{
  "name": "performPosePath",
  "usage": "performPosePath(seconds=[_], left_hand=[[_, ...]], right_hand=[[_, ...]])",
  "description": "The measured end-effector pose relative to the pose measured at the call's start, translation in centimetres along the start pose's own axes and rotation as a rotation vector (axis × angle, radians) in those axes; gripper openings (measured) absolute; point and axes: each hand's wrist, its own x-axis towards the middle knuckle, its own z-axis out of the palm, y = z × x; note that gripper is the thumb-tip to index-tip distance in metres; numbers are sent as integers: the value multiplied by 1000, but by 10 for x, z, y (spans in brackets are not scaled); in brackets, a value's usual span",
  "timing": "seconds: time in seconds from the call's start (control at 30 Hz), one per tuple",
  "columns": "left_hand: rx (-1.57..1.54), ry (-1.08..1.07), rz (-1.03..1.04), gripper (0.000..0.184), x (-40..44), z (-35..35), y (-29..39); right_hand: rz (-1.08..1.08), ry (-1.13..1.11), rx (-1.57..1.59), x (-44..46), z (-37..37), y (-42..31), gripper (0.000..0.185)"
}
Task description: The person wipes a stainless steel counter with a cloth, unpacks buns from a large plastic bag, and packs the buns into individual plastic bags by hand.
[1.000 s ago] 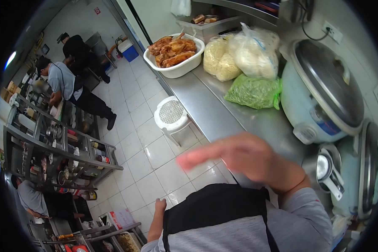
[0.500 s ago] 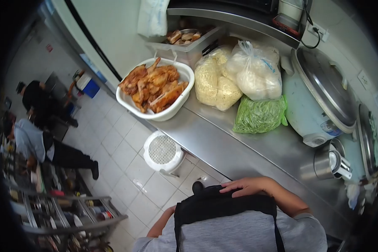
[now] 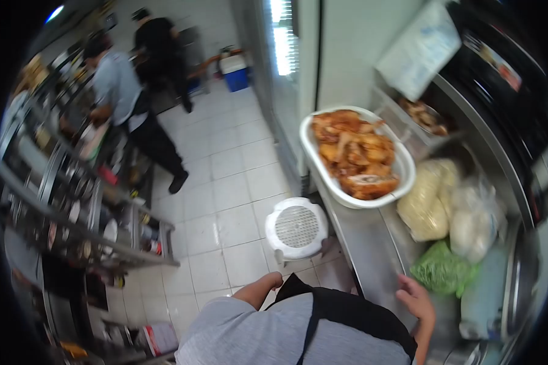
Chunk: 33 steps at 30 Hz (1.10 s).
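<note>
My right hand is held over the steel counter, thumb apart from the fingers and nothing in it. The nearest thing to it is a bag of shredded greens. My left hand hangs beside the black apron; its fingers are hidden. A white tub of cooked chicken pieces stands at the counter's far end. Beside it lie a bag of pale yellow shreds and a knotted clear bag with whitish contents.
A white plastic stool stands on the tiled floor by the counter. On the left runs a metal rack full of kitchenware. A person in grey and another in black are farther back. A clear bin sits behind the tub.
The view has swung left, so the counter and its food appear farther right. My right hand has left the front of the apron and is now out over the counter.
</note>
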Motion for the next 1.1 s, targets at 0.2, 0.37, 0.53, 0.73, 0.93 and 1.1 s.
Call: performPosePath(seconds=[0.2,0.37,0.53,0.73,0.93,1.1], left_hand=[[-280,228,-181,43,-78,6,-23],[-162,204,-95,39,-56,58,-44],[-99,203,-10,38,-42,80,-14],[-214,297,122,44,-42,65,10],[-220,378,11,42,-46,77,-5],[-192,329,4,41,-46,85,-22]], right_hand=[[-184,377,-29,22,-77,-10,50],[-351,1018,-807,45,-157,-35,50],[284,1349,-1064,70,-156,-59,60],[-74,1435,-983,94,-163,10,65],[-160,1450,-1019,91,-166,14,64],[-124,1473,-1012,90,-164,15,65]])
